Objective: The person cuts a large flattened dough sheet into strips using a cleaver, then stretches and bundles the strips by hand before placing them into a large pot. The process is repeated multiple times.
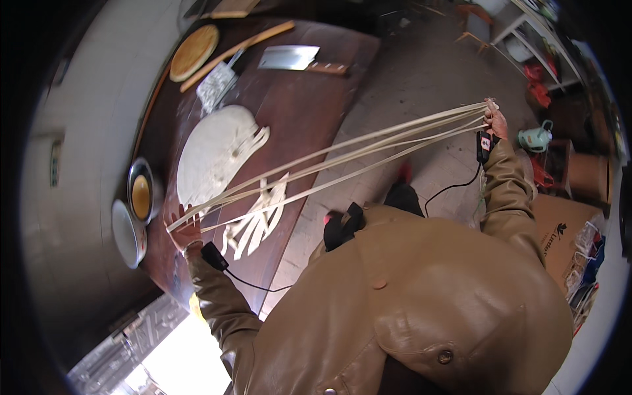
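Long strands of noodle dough (355,147) stretch taut in the air between my two hands. My left hand (186,229), its fingers spread, has strands looped around it above the dark wooden table's left part. At the far right, over the floor, my right hand (494,121) is closed on the other ends. Beneath the strands, a pile of cut dough strips (256,217) lies on the table near its edge. A white round board or sheet of dough (212,153), which I cannot tell, lies behind, with a few strips on its right side.
A cleaver (289,58), a wooden stick (237,54), a metal scoop-like tool (217,86) and a round wooden lid or board (195,53) lie on the dark table (316,108). Bowls (129,234) stand at its left edge. A green kettle (535,137) and a cardboard box (558,237) are at right.
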{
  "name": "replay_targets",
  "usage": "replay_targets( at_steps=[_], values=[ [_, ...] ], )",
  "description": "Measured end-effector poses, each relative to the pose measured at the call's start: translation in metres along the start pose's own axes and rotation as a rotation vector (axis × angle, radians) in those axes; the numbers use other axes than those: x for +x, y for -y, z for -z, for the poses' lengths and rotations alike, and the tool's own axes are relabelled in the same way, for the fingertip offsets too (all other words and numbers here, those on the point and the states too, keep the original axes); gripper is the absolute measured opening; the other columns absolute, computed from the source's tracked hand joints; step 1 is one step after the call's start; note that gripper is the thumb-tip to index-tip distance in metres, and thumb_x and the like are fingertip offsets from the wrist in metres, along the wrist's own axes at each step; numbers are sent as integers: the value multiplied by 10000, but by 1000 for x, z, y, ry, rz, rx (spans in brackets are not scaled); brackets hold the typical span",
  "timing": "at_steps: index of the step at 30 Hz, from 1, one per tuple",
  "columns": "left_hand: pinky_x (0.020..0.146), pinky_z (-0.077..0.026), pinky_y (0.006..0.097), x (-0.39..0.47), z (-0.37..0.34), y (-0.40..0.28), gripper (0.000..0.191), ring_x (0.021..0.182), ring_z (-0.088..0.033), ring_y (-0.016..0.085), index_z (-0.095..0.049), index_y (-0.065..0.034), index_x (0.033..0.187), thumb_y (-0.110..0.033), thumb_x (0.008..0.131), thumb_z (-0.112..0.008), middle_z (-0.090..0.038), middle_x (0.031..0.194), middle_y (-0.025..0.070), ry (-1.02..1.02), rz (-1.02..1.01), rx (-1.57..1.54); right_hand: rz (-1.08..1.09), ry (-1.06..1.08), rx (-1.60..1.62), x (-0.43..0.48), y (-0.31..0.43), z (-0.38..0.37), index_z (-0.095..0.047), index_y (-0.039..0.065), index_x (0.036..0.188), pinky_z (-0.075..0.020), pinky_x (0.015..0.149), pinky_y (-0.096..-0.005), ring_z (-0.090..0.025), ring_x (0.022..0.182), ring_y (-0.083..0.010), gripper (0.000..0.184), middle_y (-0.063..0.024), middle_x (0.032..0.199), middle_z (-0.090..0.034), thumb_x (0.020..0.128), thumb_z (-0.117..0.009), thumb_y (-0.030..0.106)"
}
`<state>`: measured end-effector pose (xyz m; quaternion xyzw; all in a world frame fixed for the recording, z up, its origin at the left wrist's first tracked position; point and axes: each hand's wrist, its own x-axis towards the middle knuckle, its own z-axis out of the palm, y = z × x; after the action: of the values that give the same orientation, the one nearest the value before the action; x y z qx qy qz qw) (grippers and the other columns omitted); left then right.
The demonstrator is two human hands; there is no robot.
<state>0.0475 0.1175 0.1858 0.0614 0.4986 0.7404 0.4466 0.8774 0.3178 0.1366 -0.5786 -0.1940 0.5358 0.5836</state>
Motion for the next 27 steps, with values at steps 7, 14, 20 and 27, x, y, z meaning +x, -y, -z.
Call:
replay_targets(
  at_steps=[7,14,20,27],
  values=[
    [971,-317,450,-30,-303,96,548,1180,-361,339,-353,-166,1281,-463,829,-434,-377,1292,144,424,-26,111,137,-44,-98,95,122,60,-579,65,1007,-191,364,-148,-264,400,9,234,73,573,-397,823,-583,210],
    [960,-301,335,-104,-628,246,654,1165,-399,229,-310,-102,1312,-191,739,-611,-443,1237,136,1195,-179,632,321,356,-562,131,234,-10,-631,47,932,-273,398,-152,-374,452,1,220,58,613,-504,804,-595,223],
    [899,-345,273,-125,-809,363,681,1124,-397,162,-332,-64,1293,-68,705,-675,-454,1210,113,1684,-152,624,322,750,-656,199,267,-72,-646,55,902,-372,472,-187,-471,520,-43,157,8,684,-578,790,-568,134],
    [812,-436,290,-99,-968,448,671,912,-505,126,-358,-57,1274,-111,694,-691,-519,1041,75,2122,-273,864,316,1067,-524,315,299,-82,-450,76,1167,-402,877,-299,-466,1058,-148,413,-71,1135,-500,777,-586,76]
  ],
)
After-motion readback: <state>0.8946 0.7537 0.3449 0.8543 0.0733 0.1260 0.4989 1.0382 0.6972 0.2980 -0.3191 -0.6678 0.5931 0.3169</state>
